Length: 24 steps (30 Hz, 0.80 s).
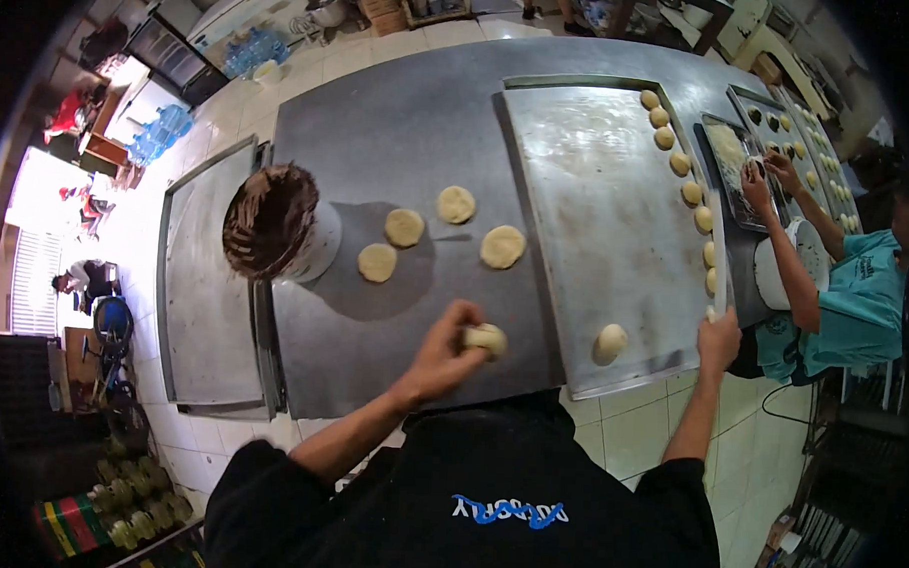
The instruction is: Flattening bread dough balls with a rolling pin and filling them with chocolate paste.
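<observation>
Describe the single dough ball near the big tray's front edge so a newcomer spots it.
On the grey metal table, look right of the person's left hand to the large baking tray. Near its front edge sits a pale, round dough ball, alone, unlike the row of dough balls along the tray's right side.

The dough ball [487, 339] in my left fingers [464, 312] looks smooth, with a faint sheen; the flattened rounds [503, 247] before me are matt and slightly uneven. My desk [410, 112] has a smooth grey metal top, dull for the most part. The big tray [577, 228] is metal too, shinier, its sheen broken by brownish stains. The bucket [325, 244] looks like white plastic, its inside coated with a rough, streaky brown paste [267, 217]. I wear matt black cloth [469, 455]; underfoot are glossy tiles [634, 438].
</observation>
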Each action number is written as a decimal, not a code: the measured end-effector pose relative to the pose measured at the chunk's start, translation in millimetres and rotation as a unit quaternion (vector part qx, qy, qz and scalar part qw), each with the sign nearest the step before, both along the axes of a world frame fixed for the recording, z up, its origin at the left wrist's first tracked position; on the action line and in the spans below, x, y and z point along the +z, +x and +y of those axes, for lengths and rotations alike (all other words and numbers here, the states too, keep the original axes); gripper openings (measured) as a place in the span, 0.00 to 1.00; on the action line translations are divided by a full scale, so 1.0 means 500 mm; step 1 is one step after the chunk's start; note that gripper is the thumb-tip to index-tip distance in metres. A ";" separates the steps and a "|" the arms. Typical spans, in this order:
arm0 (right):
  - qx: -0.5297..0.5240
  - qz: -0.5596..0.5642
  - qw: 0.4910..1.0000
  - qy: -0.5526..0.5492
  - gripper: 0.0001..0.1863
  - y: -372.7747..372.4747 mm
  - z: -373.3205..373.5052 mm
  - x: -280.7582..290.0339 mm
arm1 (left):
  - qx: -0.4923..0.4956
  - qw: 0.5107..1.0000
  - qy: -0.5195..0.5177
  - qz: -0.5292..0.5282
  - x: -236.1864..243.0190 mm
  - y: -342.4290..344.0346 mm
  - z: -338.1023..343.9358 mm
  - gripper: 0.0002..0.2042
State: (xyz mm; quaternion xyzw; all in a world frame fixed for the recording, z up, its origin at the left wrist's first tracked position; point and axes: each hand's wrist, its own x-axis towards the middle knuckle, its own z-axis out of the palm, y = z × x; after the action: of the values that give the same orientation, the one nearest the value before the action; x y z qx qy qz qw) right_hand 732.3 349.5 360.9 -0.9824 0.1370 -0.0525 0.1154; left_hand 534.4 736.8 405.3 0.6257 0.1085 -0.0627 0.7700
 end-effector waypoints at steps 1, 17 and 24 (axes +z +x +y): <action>0.057 -0.049 0.995 0.062 0.21 -0.032 0.050 0.005 | 0.044 0.999 -0.012 0.017 0.002 -0.050 0.052 0.15; 0.658 0.153 0.737 0.013 0.16 -0.230 0.624 0.099 | 0.021 0.677 0.721 -0.145 -0.149 -0.175 0.296 0.29; 0.602 -0.010 0.798 -0.019 0.38 -0.234 0.612 -0.185 | 0.069 0.702 0.708 0.013 -0.307 -0.199 0.224 0.31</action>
State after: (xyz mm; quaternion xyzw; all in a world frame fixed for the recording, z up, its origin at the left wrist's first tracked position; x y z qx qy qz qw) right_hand 615.3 655.2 268.3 -0.8683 -0.4843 0.0147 0.1065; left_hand 434.7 848.6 251.7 0.9766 0.1738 0.0777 0.1003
